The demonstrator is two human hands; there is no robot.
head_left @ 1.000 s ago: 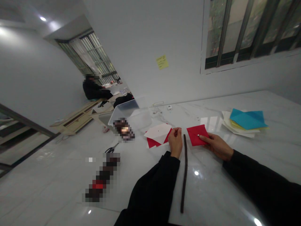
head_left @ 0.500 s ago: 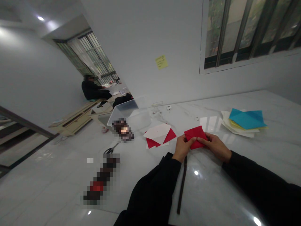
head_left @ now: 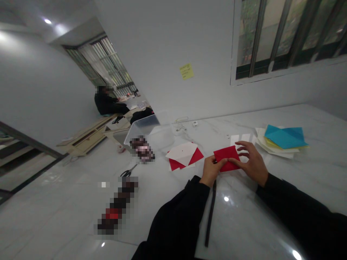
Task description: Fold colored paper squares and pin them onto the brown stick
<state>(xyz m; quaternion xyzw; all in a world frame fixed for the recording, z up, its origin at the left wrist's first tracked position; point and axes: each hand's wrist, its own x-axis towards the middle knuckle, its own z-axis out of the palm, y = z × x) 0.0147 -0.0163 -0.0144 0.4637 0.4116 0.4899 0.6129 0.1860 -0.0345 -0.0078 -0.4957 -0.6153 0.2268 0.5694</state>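
My left hand [head_left: 210,171] pinches the left side of a red paper envelope [head_left: 229,154], its thumb across the front. On the right side of that envelope my right hand [head_left: 254,164] rests its thumb, while its other fingers are lifted and spread beyond the paper's edge. To the left lies a white envelope [head_left: 181,151] with red paper [head_left: 195,157] beneath it. A dark thin strip [head_left: 210,216] runs along the table below my left hand. Farther right is a pile of sheets with a blue one [head_left: 286,137] on top.
Black scissors [head_left: 127,173] lie left of the envelopes. Behind them stands a clear plastic bin [head_left: 139,124] beside a blurred-out item. Another blurred dark object [head_left: 116,209] is nearer me. A small white item with a cord [head_left: 195,124] sits by the wall. A person [head_left: 105,102] sits far left.
My right hand's fingers have lifted and spread away from the red envelope, its thumb staying at the paper. The envelope has turned slightly flatter to view. My left hand keeps its grip.
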